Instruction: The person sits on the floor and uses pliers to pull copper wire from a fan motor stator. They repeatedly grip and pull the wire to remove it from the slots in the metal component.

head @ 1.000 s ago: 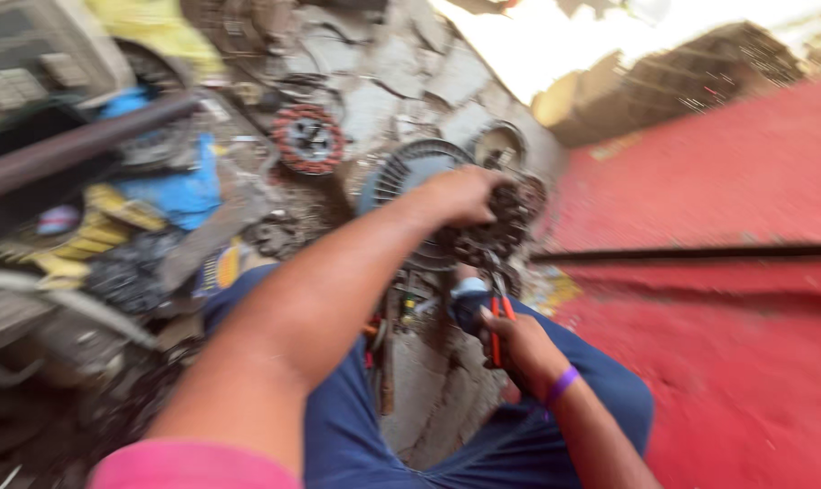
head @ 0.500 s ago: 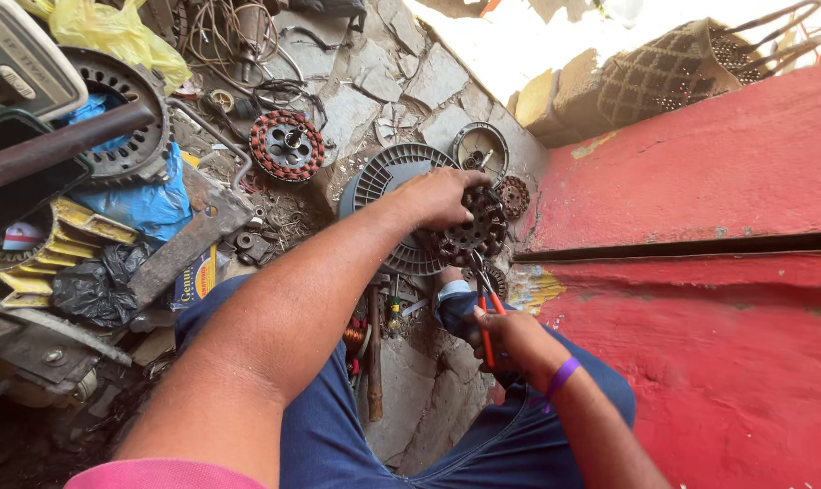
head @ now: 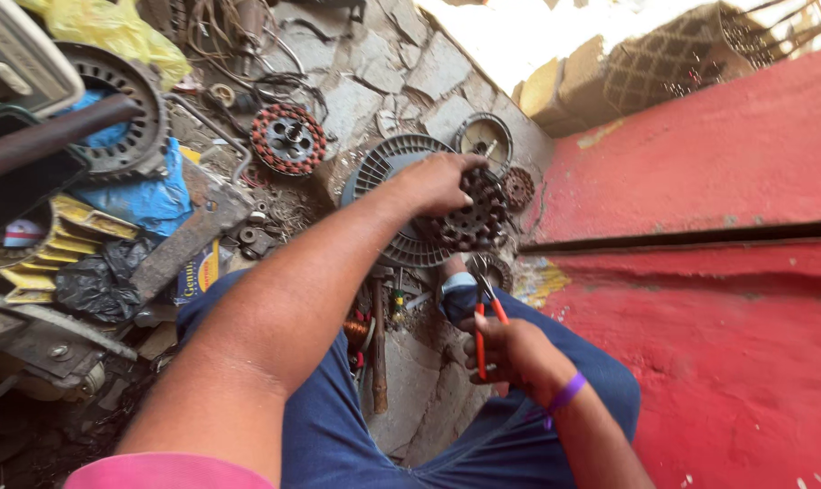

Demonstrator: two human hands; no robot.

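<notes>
Stone floor; dark, round toothed stator (head: pixel 472 215).

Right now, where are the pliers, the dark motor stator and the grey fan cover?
pliers (head: pixel 479 337), head view, red handle.
dark motor stator (head: pixel 474 217), head view, toothed ring face.
grey fan cover (head: pixel 385 167), head view, ribbed rim.

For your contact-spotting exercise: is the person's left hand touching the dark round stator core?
Touching. The head view shows the left hand with its fingers wrapped over the top of the stator core, no gap between them.
</notes>
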